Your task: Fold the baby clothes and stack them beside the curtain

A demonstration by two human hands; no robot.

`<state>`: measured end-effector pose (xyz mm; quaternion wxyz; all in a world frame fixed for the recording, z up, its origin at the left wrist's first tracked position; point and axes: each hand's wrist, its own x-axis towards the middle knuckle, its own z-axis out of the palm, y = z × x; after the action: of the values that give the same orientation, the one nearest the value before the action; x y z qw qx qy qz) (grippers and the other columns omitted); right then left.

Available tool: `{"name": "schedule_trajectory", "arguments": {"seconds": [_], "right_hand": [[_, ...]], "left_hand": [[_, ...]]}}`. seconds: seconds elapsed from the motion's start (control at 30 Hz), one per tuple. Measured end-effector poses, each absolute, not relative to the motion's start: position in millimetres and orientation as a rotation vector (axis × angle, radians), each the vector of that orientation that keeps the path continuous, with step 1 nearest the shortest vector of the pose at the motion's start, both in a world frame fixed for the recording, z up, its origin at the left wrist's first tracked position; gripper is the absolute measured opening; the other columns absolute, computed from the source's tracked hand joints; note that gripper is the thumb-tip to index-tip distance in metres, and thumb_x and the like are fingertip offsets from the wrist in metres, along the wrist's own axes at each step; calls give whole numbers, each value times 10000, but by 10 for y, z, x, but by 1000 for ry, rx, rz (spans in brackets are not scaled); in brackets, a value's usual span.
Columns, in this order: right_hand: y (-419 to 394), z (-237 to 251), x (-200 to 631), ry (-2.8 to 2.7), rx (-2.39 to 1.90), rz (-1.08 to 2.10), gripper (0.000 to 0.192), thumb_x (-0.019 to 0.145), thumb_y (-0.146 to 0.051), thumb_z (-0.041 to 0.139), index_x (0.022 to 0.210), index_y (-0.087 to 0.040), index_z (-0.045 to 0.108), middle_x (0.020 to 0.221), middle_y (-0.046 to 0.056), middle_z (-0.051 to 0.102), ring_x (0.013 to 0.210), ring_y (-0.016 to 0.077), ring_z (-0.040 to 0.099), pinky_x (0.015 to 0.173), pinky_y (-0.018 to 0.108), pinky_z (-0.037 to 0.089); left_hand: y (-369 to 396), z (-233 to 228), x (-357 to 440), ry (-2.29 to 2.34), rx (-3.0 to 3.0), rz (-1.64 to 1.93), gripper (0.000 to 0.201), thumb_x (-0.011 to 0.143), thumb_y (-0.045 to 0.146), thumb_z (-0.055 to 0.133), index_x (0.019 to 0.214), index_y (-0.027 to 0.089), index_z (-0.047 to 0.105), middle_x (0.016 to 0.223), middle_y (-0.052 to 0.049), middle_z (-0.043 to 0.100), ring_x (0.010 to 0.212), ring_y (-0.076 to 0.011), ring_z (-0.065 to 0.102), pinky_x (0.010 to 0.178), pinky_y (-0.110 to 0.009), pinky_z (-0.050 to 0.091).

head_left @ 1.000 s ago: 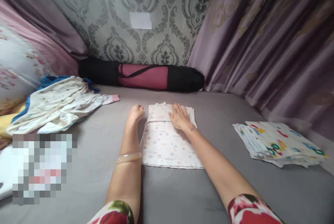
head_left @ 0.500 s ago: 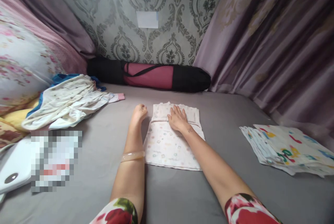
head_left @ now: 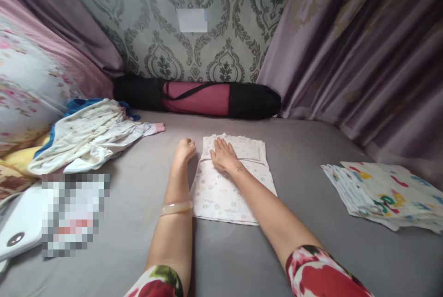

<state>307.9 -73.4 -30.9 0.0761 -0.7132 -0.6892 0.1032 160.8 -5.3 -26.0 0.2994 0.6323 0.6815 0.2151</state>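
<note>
A pale shirt-like garment (head_left: 221, 195) with a small faint print lies in front of me, its upper part folded over into a band. My right hand (head_left: 223, 154) rests flat on that folded band, fingers stretched out. Just left of the garment, my left hand (head_left: 186, 148) is curled into a fist against the grey sheet (head_left: 138, 223). Nothing shows in the fist, and it is apart from the cloth.
Rumpled baby clothes (head_left: 86, 131) lie at the left beside a floral pillow (head_left: 24, 85). A white device (head_left: 22, 223) is nearer me. Folded printed clothes (head_left: 387, 191) are stacked at the right. A long black-and-red bag (head_left: 197, 98) lies along the wall.
My right hand has slid left across the folded band of the garment. My left hand has stayed in place, and the view has shifted slightly.
</note>
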Motion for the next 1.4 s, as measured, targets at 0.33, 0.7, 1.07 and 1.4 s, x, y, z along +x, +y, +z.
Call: {"name": "schedule_trajectory", "arguments": {"seconds": [0.33, 0.7, 1.07, 1.4], "right_hand": [[-484, -423, 2743, -2193, -1946, 234, 575, 980, -347, 236, 1475, -70, 331, 1560, 98, 284, 1454, 212, 177, 1178, 399, 89], [-529, -322, 3078, -1946, -2024, 230, 629, 990, -381, 222, 1485, 4, 271, 1571, 161, 225, 1462, 241, 141, 1181, 378, 49], [-501, -392, 3242, -1942, -2092, 353, 666, 987, -451, 213, 1480, -11, 288, 1570, 158, 234, 1462, 237, 141, 1177, 375, 57], [-652, -447, 3629, -1560, -2386, 135, 681, 974, -424, 244, 1457, 54, 294, 1557, 219, 225, 1455, 311, 125, 1165, 443, 58]], "left_hand": [[-80, -284, 1601, 1807, 1802, 555, 345, 895, 231, 395, 1099, 111, 647, 1035, -164, 707, 907, -223, 669, 785, -294, 487], [-60, -261, 1618, 1828, 1746, 548, 300, 879, 235, 433, 1085, 149, 633, 983, -128, 712, 947, -231, 658, 818, -302, 478], [-79, -238, 1627, 1837, 1771, 457, 346, 898, 267, 416, 1148, 131, 612, 1082, -166, 694, 1018, -256, 650, 841, -317, 471], [-103, -215, 1660, 1840, 1802, 486, 348, 872, 263, 470, 1171, 151, 608, 1094, -164, 698, 1014, -280, 662, 864, -373, 492]]}}
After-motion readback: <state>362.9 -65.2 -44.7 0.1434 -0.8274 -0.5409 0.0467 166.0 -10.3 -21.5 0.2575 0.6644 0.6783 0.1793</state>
